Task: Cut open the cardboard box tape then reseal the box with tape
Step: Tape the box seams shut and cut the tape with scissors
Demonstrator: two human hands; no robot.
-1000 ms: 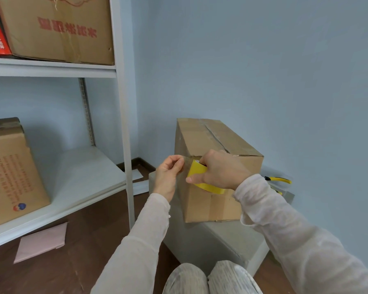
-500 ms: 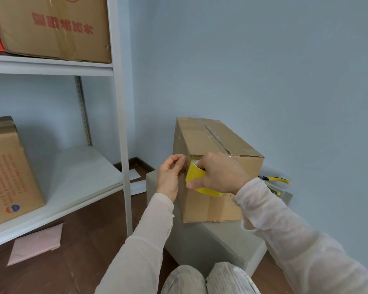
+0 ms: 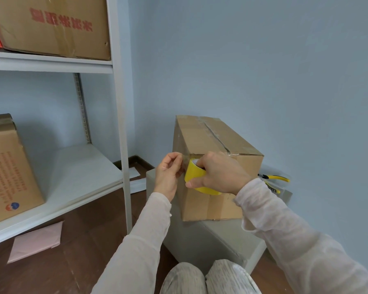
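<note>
Head view shows the cardboard box (image 3: 210, 141) standing on a low grey block (image 3: 210, 236) by the right wall. Its top seam reads as a dark slit, so the cutting looks done. Resealing seems barely begun, since no new strip can be made out across the top flaps. The right hand (image 3: 221, 172) curls round the yellow tape roll (image 3: 194, 171), held against the box's near upper edge. The left hand (image 3: 168, 172), just left of it, pinches what appears to be the loose tape end. A yellow-handled tool (image 3: 277, 178) lies on the block behind the box, to the right.
</note>
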